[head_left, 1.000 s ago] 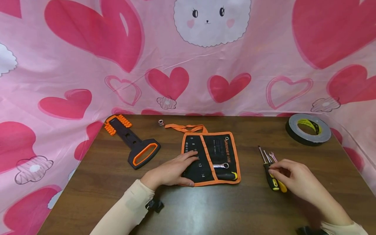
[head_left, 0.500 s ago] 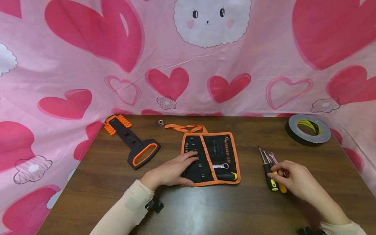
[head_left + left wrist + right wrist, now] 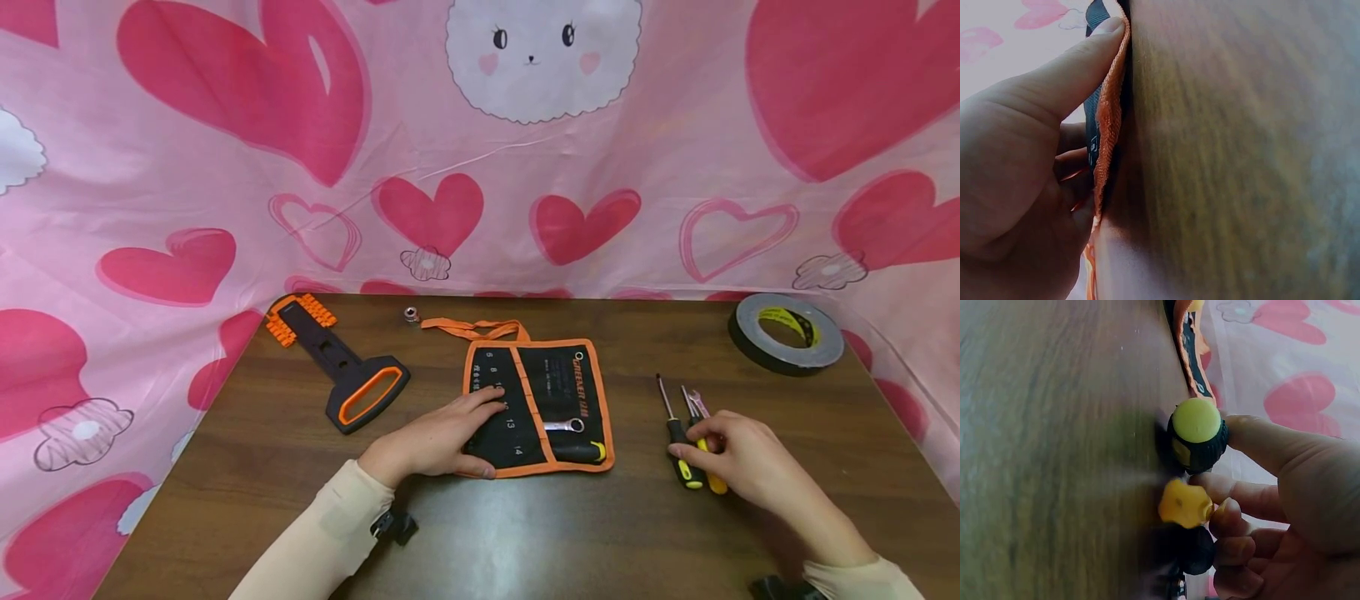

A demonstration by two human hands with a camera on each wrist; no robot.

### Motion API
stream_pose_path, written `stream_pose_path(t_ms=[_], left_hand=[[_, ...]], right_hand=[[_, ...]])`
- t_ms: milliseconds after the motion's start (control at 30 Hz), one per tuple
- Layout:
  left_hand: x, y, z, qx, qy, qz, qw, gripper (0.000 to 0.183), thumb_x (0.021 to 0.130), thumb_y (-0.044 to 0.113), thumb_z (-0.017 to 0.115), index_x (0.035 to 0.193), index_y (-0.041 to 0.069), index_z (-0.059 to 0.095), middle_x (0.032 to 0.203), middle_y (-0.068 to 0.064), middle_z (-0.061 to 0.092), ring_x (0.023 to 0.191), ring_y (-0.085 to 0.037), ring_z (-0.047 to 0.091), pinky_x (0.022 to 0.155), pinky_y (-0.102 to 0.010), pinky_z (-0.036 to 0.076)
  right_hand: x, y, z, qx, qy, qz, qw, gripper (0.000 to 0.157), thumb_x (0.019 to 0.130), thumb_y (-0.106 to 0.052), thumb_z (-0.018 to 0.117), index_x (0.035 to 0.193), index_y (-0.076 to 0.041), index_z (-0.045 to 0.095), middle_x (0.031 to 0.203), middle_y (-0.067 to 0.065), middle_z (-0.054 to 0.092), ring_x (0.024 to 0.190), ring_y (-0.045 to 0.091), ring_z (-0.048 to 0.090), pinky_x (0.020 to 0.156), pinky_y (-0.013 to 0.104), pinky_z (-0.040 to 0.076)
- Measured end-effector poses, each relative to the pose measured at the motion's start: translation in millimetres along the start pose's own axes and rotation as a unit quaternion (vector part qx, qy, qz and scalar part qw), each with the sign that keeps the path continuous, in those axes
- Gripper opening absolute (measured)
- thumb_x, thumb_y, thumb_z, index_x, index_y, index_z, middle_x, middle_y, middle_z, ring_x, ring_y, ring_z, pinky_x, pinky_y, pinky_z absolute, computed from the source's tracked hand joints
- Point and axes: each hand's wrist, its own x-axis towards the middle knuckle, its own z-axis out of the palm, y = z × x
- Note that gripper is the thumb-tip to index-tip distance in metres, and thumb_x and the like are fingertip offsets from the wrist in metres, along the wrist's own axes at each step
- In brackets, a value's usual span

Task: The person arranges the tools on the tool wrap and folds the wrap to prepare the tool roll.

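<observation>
My left hand rests on a black roll-up tool pouch with orange edging, fingers laid across its numbered pockets. In the left wrist view the thumb presses the pouch's orange border. A wrench and a black-and-yellow handle stick out of the pouch pockets. Over to the right, my right hand pinches a black-and-yellow screwdriver between thumb and index finger. Beside it, partly under the fingers, lie a tool with an orange-yellow handle, another dark-handled one and a small wrench.
A roll of grey tape lies at the back right of the wooden table. On the left is a black-and-orange tool with a loop handle. A small metal socket sits near the orange strap.
My right hand has shifted slightly left, and the black-and-yellow screwdriver has come apart from the tools beside it, turning a little. The left hand and pouch have stayed put.
</observation>
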Motion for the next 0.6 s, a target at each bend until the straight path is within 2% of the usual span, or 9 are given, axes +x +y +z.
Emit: stream_pose_path(t_ms=[233,367,600], left_hand=[[-0.7,-0.7,0.2,-0.001,0.0,-0.001,1.0,0.091,0.095,0.048,0.082,0.168,0.016,0.038,0.18,0.0,0.023,0.166,-0.025,0.025,0.131,-0.052,0.035],[-1.1,-1.1,0.8,-0.003,-0.001,-0.005,1.0,0.091,0.095,0.049,0.082,0.168,0.017,0.038,0.18,0.001,0.023,0.166,-0.024,0.025,0.131,-0.052,0.035],[-0.8,-1.0,0.8,-0.001,0.001,-0.003,1.0,0.09,0.095,0.05,0.082,0.168,0.017,0.039,0.18,0.001,0.023,0.166,-0.023,0.025,0.131,-0.051,0.034]], right_hand=[[5,-6,0.7,0.0,-0.018,0.024,1.0,0.029,0.087,-0.036,0.091,0.084,-0.012,0.077,0.074,-0.004,0.057,0.069,0.01,0.047,0.06,0.026,0.036],[8,-9,1.1,-0.004,-0.029,0.044,0.999,0.028,0.092,-0.037,0.087,0.079,-0.014,0.074,0.073,-0.003,0.056,0.069,0.014,0.048,0.061,0.029,0.036],[12,-11,-0.2,0.0,-0.052,0.072,0.996,0.032,0.096,-0.037,0.082,0.077,-0.013,0.073,0.069,-0.002,0.058,0.066,0.016,0.049,0.06,0.033,0.038]])
